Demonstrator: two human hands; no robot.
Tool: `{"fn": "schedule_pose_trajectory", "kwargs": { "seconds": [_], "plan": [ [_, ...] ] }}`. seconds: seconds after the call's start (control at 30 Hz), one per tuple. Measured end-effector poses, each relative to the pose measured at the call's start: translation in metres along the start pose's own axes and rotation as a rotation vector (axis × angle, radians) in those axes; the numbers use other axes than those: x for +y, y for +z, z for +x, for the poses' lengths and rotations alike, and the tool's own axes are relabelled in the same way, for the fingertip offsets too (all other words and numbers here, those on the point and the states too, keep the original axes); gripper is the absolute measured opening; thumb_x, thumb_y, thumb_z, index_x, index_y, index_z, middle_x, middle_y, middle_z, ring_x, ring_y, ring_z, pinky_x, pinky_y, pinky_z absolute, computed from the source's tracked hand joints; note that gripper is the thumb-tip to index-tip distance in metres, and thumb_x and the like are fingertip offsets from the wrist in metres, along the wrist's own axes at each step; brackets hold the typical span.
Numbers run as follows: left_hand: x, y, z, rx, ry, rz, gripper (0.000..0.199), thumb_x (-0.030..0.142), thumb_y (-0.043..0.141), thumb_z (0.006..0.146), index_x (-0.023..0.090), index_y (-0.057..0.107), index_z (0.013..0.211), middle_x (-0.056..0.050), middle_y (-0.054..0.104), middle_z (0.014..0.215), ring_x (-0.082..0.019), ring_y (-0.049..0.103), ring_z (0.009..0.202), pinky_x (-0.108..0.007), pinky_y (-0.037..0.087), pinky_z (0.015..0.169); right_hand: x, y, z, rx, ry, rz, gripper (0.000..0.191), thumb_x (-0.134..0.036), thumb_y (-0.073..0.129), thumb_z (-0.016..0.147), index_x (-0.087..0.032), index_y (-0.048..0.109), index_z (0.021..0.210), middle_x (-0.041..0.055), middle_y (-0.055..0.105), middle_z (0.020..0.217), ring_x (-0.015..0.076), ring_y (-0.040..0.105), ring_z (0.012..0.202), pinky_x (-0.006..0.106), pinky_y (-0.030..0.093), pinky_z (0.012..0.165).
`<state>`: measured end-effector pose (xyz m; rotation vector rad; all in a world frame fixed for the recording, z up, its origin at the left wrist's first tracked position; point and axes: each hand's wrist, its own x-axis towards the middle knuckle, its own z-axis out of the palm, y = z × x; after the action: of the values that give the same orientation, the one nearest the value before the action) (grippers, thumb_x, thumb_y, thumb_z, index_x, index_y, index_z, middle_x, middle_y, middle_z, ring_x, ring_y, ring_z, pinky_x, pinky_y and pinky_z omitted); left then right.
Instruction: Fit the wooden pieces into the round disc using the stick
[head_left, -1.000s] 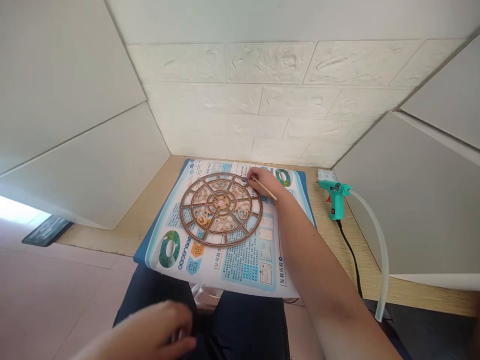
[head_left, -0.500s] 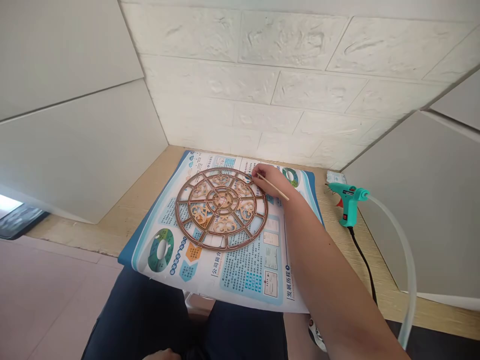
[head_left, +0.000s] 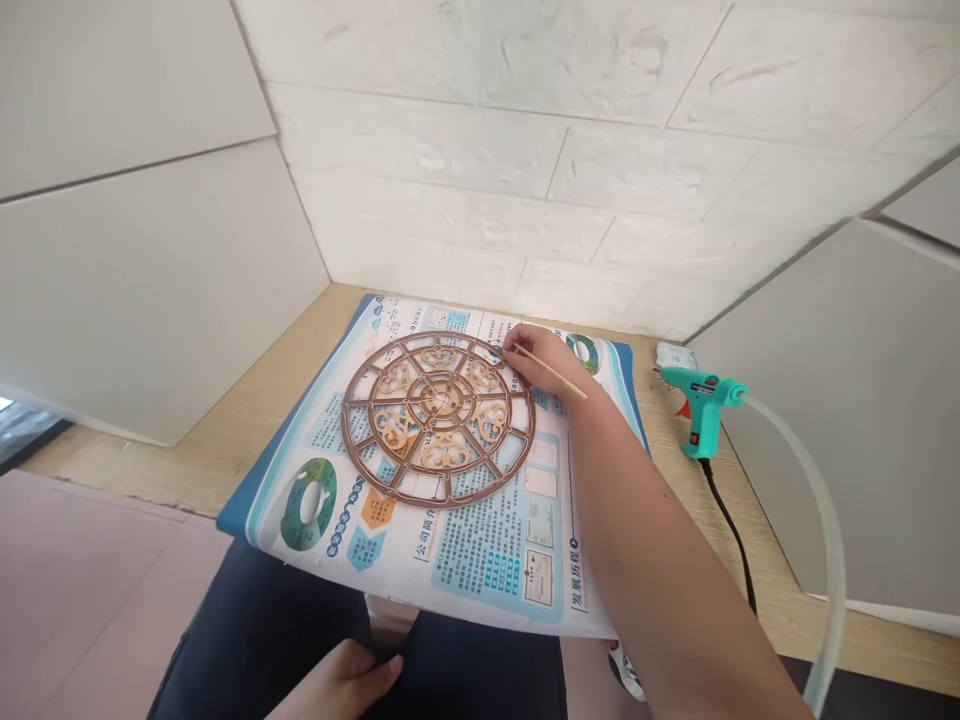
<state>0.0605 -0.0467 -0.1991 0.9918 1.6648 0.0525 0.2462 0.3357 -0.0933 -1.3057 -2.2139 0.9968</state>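
Our right hand [head_left: 541, 358] is closed on a thin stick [head_left: 555, 374], pinched near 1 end so the rest slants back across the wrist; that short grip probably favours fine control. The fingertips are at the far right rim of an openwork wheel [head_left: 444, 399], though we cannot tell whether they touch it. Our left hand [head_left: 349, 678] hangs over the lap, fingers curled; we cannot tell whether it holds anything.

The wheel lies flat on a printed sheet [head_left: 420, 580], which likely shields the tabletop [head_left: 300, 350] and hangs past its front edge. To the right, apart from the sheet, sits a teal glue gun [head_left: 703, 415], its nozzle near a small white packet [head_left: 675, 355].

A brick-pattern wall [head_left: 510, 150] limits us behind, with panels on 2 sides, so our easiest movement is upward or towards the lap.
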Motion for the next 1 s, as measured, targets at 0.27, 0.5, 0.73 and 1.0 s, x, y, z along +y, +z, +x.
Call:
{"fn": "schedule_pose_trajectory", "kwargs": {
  "seconds": [0.27, 0.5, 0.73, 1.0],
  "plan": [
    [0.078, -0.055, -0.033, -0.197, 0.118, 0.553, 0.031, 0.039, 0.053, 0.084, 0.020, 0.076, 0.090, -0.012, 0.073, 0.100, -0.034, 0.068, 0.097, -0.042, 0.049, 0.083, 0.012, -0.001, 0.008, 0.110, 0.055, 0.537, 0.049, -0.058, 0.054, 0.087, -0.014, 0.064, 0.104, 0.0072, 0.063, 0.088, 0.0076, 0.048, 0.058, 0.023, 0.041, 0.057],
    [0.197, -0.164, -0.055, -0.303, 0.662, 0.222, 0.031, 0.049, 0.056, 0.089, 0.027, 0.076, 0.085, -0.001, 0.072, 0.085, -0.019, 0.064, 0.082, -0.029, 0.050, 0.081, 0.011, -0.006, 0.005, 0.131, 0.041, 0.666, 0.041, -0.053, 0.065, 0.075, -0.017, 0.053, 0.091, 0.0007, 0.056, 0.069, 0.0075, 0.046, 0.052, 0.021, 0.036, 0.053],
    [0.279, -0.222, 0.098, 0.511, 0.989, 0.282, 0.019, 0.024, 0.055, 0.081, 0.017, 0.070, 0.090, -0.006, 0.067, 0.103, -0.021, 0.061, 0.100, -0.035, 0.048, 0.093, 0.009, -0.008, 0.003, 0.109, 0.034, 0.550, 0.029, -0.034, 0.063, 0.064, -0.017, 0.047, 0.082, -0.0039, 0.051, 0.059, 0.0077, 0.046, 0.053, 0.020, 0.035, 0.053],
    [0.262, -0.200, 0.151, 0.538, 1.145, 0.487, 0.025, 0.025, 0.052, 0.087, 0.022, 0.068, 0.105, -0.007, 0.061, 0.127, -0.027, 0.052, 0.125, -0.049, 0.035, 0.111, 0.018, -0.006, 0.008, 0.086, 0.017, 0.427, 0.022, -0.032, 0.064, 0.064, -0.014, 0.056, 0.075, -0.0011, 0.054, 0.068, 0.0062, 0.044, 0.058, 0.019, 0.033, 0.053]
  ]
}}
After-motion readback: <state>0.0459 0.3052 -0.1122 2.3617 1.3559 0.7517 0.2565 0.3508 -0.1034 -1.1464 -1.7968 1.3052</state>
